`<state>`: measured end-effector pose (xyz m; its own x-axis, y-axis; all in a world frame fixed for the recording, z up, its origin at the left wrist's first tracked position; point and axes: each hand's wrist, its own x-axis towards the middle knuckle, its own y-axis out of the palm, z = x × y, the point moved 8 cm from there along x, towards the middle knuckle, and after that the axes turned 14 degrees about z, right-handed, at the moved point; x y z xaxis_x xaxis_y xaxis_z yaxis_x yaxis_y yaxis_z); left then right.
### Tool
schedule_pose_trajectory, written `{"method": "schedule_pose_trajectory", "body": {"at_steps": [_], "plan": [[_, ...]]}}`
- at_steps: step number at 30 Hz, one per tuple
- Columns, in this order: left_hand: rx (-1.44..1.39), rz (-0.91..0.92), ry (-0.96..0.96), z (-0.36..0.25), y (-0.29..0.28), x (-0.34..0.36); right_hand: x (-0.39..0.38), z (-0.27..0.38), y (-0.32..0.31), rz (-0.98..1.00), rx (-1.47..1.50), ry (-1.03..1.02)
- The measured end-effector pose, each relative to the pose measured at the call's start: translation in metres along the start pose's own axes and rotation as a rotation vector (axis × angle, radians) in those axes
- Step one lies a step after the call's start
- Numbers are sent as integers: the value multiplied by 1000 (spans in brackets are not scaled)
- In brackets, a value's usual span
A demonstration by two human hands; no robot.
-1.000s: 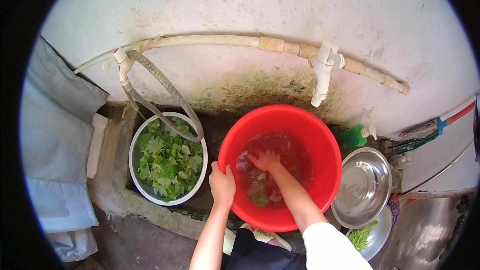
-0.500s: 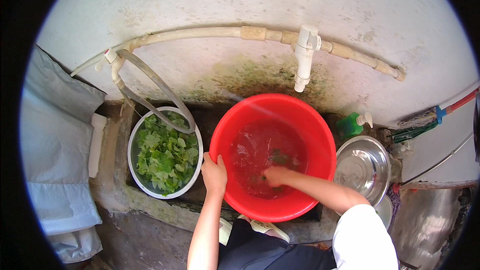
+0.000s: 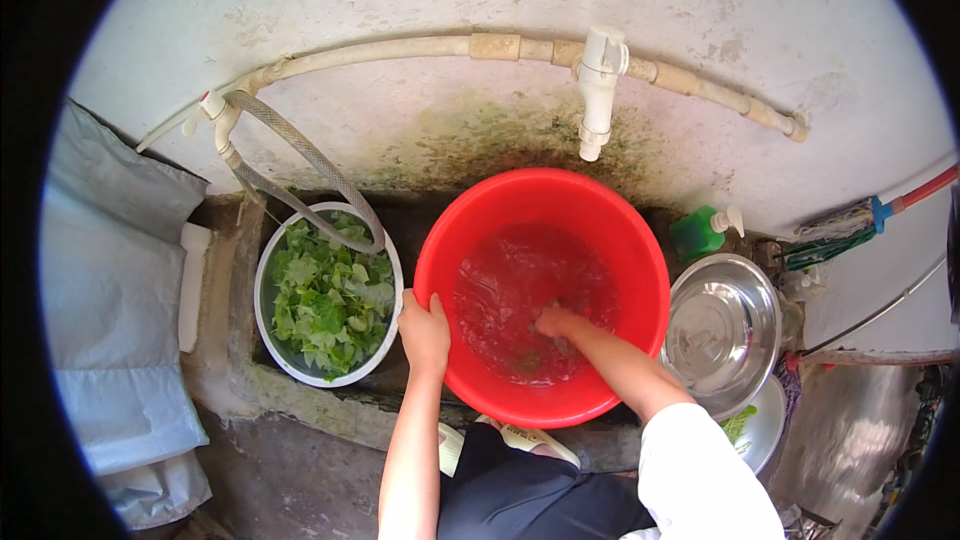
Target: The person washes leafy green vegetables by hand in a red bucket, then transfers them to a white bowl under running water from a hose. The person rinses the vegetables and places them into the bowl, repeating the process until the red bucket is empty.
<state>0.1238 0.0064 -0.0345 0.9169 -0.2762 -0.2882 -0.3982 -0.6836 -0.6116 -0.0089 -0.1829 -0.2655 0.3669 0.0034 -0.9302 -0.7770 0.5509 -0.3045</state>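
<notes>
A large red plastic basin holds rippling water, with a dim greenish patch below the surface near its front side. My left hand is closed on the basin's left rim, thumb over the edge. Inside the basin, my right hand reaches into the water; its fingers are under the surface and blurred, so what they hold, if anything, does not show. To the left, a white-rimmed bowl is heaped with green leafy vegetables.
A grey hose loops over the leaf bowl. Above the basin, a white tap juts from the wall pipe. On the right are a green pump bottle, a steel bowl, a smaller bowl with some greens and a mop.
My right hand has shifted slightly right and up in the water, and the greenery there shows less. My left hand keeps its grip. The view has tilted slightly, uncovering greens in the smaller bowl.
</notes>
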Motion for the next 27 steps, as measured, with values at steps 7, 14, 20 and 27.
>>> {"method": "schedule_pose_trajectory", "body": {"at_steps": [7,14,20,27], "plan": [[33,-18,2,9,-10,1,-62,79,44,557,797,-261],[56,-23,-13,10,-12,-1,-135,91,-50,202,689,-401],[36,-6,8,3,3,1,-133,8,-141,-464,346,-425],[26,-8,11,7,-1,2,-74,-23,-143,-352,88,-39]]}}
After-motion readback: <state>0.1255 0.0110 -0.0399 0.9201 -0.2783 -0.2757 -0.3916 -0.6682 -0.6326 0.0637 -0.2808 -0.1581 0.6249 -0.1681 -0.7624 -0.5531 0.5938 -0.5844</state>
